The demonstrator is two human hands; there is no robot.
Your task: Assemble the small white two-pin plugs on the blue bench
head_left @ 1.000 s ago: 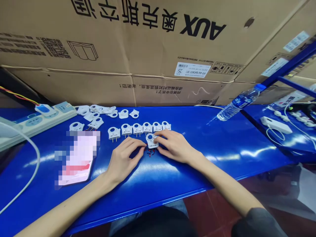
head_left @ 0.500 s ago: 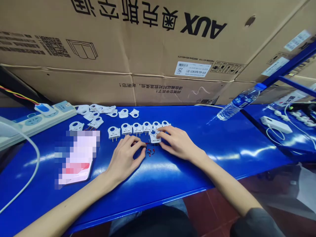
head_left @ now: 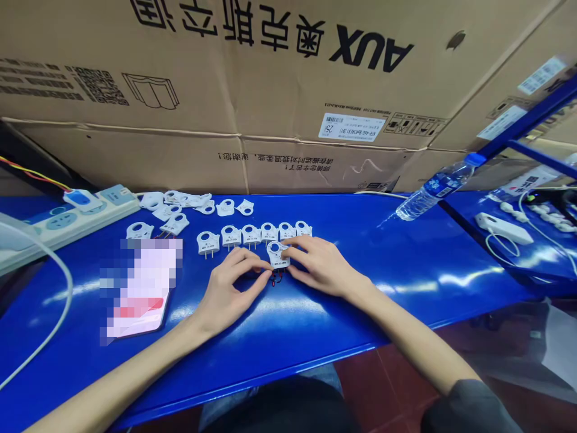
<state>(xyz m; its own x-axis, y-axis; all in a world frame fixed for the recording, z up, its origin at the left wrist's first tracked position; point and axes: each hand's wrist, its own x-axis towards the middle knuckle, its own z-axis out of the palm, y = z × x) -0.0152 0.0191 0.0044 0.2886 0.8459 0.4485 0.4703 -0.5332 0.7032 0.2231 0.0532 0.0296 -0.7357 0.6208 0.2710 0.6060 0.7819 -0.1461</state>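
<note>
My right hand (head_left: 325, 264) grips a white plastic plug housing (head_left: 278, 256) with a round hole at its top, fingers at its right side. My left hand (head_left: 234, 282) is closed in a pinch at the housing's lower left corner; what lies between its fingertips is too small to make out. Just below the housing lie small red-and-black wire pieces (head_left: 276, 278). Behind both hands stands a row of several similar white plug housings (head_left: 251, 234), metal pins pointing toward me.
More white housings (head_left: 184, 201) lie in a pile at the back left. A phone (head_left: 144, 288) rests left of my left hand, beside a power strip (head_left: 67, 219) and a white cable (head_left: 67, 288). Cardboard boxes (head_left: 270, 90) wall the back; a water bottle (head_left: 435, 186) leans at right.
My right hand has brought the housing slightly left and toward me. My left fingertips have moved right and closed in a pinch against its lower corner.
</note>
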